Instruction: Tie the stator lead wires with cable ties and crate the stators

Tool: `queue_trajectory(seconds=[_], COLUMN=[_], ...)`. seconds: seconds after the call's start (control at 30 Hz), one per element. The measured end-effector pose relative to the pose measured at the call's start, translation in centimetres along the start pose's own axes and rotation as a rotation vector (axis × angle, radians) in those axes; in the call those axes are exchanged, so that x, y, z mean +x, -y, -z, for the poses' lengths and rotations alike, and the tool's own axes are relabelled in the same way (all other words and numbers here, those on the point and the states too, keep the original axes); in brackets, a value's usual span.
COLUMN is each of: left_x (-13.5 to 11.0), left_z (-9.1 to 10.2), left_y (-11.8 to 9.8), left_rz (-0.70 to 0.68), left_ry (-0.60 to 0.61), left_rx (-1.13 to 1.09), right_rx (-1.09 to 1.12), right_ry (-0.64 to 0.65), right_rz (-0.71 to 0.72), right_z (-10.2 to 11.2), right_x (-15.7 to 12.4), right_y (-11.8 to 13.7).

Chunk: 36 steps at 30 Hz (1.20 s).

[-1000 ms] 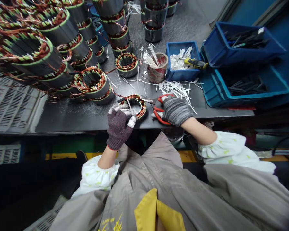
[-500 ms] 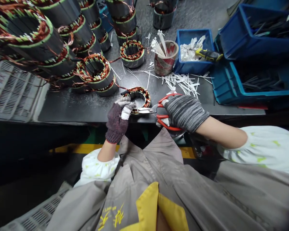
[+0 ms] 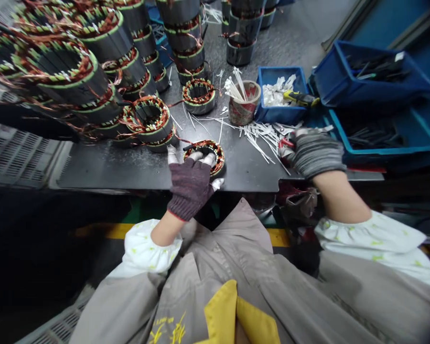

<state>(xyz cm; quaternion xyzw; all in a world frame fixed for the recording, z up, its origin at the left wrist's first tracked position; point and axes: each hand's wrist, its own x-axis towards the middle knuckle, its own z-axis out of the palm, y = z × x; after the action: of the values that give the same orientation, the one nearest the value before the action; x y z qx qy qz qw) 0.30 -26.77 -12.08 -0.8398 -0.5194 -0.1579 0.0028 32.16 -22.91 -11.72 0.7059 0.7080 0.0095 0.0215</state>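
Observation:
My left hand (image 3: 189,186), in a dark maroon knit glove with white-taped fingertips, is shut on the near rim of a small copper-wound stator ring (image 3: 217,155) lying on the dark metal workbench (image 3: 129,169). Its fingers hide the ring's front. My right hand (image 3: 315,153), in a grey striped knit glove, lies well to the right of the ring. It is shut on red-handled scissors (image 3: 285,143), and the glove hides most of them. Cut white cable-tie strips (image 3: 261,138) lie just beyond the fingers.
Wound stators (image 3: 148,119) stand in tall stacks along the far left and back of the bench. A paper cup of cable ties (image 3: 243,107), a blue bin of white scraps (image 3: 281,112) and blue crates (image 3: 372,79) stand to the right. A white plastic crate (image 3: 21,157) sits at left.
My right hand has drawn back to the right with the scissors, away from the ring. My left hand now lies more across the ring's near side, and the view has shifted slightly.

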Motion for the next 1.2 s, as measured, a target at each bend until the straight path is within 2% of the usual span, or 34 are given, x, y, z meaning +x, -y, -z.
queue_trajectory(seconds=[0.07,0.1,0.13,0.17,0.23,0.3,0.37,0.4,0.47,0.53,0.57,0.67,0.77,0.8,0.87,0.93,0.97,1.03,1.13,1.2], left_x=[0.7,0.9,0.9,0.7,-0.2,-1.3,-1.9,-1.8,-0.5,2.1,3.7,8.2,9.7,9.4,8.5,8.0,8.4,10.7,16.6,19.9], left_z=[-0.4,-0.4,-0.4,-0.2,0.6,2.1,4.4,5.7,8.2,10.1,10.7,11.2,10.4,10.0,8.7,6.7,5.5,2.7,-0.7,-2.0], left_y=[-0.3,-0.2,0.0,0.4,1.4,2.5,3.5,3.9,4.5,5.3,5.8,7.9,9.4,9.6,9.0,7.6,6.8,5.3,4.6,5.3], left_rz=[0.033,0.047,0.061,0.077,0.150,0.263,0.341,0.342,0.277,0.222,0.223,0.320,0.338,0.306,0.210,0.088,0.027,-0.038,0.141,0.196], left_ry=[0.150,0.204,0.239,0.255,0.225,0.171,0.101,0.052,-0.081,-0.198,-0.219,-0.110,0.012,-0.013,-0.160,-0.302,-0.322,-0.215,0.034,0.124], left_rx=[0.064,0.073,0.058,0.013,-0.191,-0.509,-0.734,-0.742,-0.539,-0.185,-0.010,0.349,0.449,0.441,0.380,0.284,0.241,0.206,0.258,0.264], right_rx=[-0.006,0.047,0.121,0.181,0.249,0.265,0.271,0.277,0.298,0.331,0.351,0.393,0.353,0.326,0.282,0.258,0.256,0.265,0.302,0.324], right_ry=[-0.055,-0.063,-0.057,-0.059,-0.115,-0.172,-0.210,-0.223,-0.234,-0.222,-0.206,-0.129,-0.029,0.001,0.031,0.023,0.011,-0.014,-0.055,-0.078], right_rz=[0.197,0.349,0.473,0.524,0.501,0.454,0.456,0.476,0.539,0.609,0.641,0.724,0.711,0.654,0.500,0.380,0.349,0.316,0.279,0.258], right_z=[-1.6,-2.7,-3.8,-5.1,-7.4,-8.9,-9.2,-8.9,-7.7,-6.0,-5.1,-2.5,-0.7,-0.3,0.0,-0.1,-0.3,-0.9,-1.7,-2.3], right_x=[-1.0,-1.4,-1.7,-1.8,-1.1,0.2,1.3,1.6,1.9,1.9,2.0,3.1,5.8,6.9,9.0,10.6,11.1,11.5,11.4,11.4], right_y=[2.0,2.9,3.7,4.1,4.4,4.2,4.2,4.4,5.3,6.9,7.8,10.8,12.8,13.1,13.1,12.5,12.2,11.7,11.1,10.6])
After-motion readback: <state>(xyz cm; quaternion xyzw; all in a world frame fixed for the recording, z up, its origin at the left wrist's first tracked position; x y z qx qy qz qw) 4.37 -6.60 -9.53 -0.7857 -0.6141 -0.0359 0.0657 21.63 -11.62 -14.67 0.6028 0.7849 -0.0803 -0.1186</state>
